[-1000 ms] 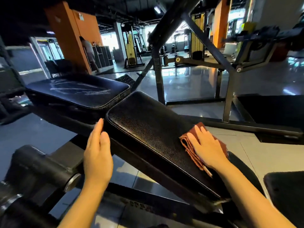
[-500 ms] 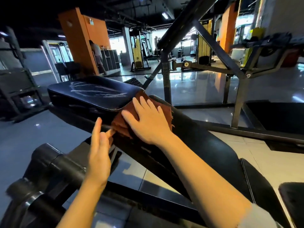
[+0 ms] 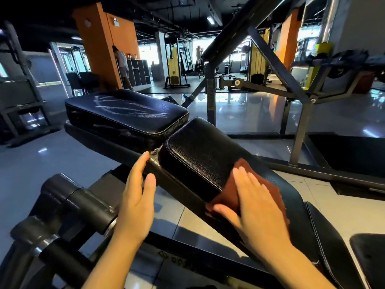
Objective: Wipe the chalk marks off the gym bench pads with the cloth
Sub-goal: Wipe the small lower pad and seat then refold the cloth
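A black bench back pad (image 3: 200, 151) slopes from the centre toward the lower right. My right hand (image 3: 256, 209) presses a brown cloth (image 3: 230, 197) flat against its near edge, fingers spread. Beyond it the black seat pad (image 3: 127, 113) lies level with white chalk streaks (image 3: 116, 103) across its top. My left hand (image 3: 137, 197) has straight fingers, the fingertips touching the metal frame (image 3: 154, 161) at the gap between the two pads.
A black roller and bar (image 3: 68, 203) of the bench frame run at lower left. Steel uprights (image 3: 210, 97) and a rack stand behind the bench. A person (image 3: 123, 65) stands by an orange pillar far back. Glossy grey floor surrounds the bench.
My right hand has slid the cloth from the back pad's top end down toward its middle, along the near edge. My left hand stays by the frame.
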{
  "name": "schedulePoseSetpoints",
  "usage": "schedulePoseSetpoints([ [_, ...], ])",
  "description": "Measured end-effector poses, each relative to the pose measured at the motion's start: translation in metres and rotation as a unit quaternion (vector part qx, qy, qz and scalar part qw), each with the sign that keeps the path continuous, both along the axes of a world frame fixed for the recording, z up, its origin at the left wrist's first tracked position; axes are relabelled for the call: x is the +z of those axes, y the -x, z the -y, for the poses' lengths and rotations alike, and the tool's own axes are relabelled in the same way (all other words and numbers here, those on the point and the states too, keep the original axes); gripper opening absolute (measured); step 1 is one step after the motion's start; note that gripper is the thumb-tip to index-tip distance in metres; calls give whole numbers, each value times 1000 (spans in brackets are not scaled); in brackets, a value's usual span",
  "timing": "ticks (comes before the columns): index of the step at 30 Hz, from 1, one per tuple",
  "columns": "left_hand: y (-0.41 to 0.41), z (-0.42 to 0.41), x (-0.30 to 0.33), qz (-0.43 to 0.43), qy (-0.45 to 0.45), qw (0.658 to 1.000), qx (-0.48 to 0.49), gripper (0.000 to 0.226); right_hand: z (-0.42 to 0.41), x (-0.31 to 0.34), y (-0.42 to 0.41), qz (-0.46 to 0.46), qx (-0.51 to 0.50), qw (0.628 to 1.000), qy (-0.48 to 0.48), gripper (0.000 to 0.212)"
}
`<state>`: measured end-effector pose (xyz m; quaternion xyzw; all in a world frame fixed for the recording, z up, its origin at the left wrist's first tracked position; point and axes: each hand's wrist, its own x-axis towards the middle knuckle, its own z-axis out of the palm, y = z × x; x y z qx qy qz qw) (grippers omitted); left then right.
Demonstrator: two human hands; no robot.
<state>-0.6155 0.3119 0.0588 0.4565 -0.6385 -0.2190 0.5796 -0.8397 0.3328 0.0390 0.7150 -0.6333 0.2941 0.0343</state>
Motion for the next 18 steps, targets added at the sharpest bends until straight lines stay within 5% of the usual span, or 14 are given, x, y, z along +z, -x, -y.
schedulePoseSetpoints([
  [6,-6,-3,-2,-32,13,999,-1,45,64,77,-110,-17,34,997,69,81],
  [10,-10,-3,-3,-23,2,1000,8,43,66,77,-112,-46,49,994,82,81],
  [18,-4,-4,-14,244,11,970,-20,64,-29,-37,41,10,-37,999,9,96],
])
